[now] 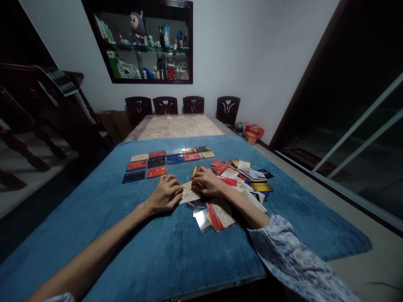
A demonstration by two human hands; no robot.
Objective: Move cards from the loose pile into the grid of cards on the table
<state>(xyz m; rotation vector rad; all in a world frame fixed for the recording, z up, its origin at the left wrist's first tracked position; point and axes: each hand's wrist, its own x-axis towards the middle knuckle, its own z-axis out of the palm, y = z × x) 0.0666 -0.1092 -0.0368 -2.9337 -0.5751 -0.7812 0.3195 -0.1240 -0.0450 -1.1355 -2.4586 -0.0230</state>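
Observation:
My left hand [164, 194] is closed on a card [176, 193], of which only a thin dark and yellowish edge shows between thumb and fingers. My right hand [208, 183] pinches a gold card [195, 171], tilted up from the table. Under and between both hands lies a pale printed card or paper [189, 194]. A loose, overlapping heap of cards [228, 182] spreads beneath and around my right wrist. Beyond my left hand, cards lie in tidy rows, among them a red card [157, 172], a dark blue card [134, 176] and a tan card [206, 155].
A blue cloth [132, 239] covers the near part of the long table, whose marble-look top [176, 125] shows at the far end. Several dark chairs [193, 105] stand behind it. A shelf niche [151, 48] is set in the wall. A stair railing [19, 142] runs at left.

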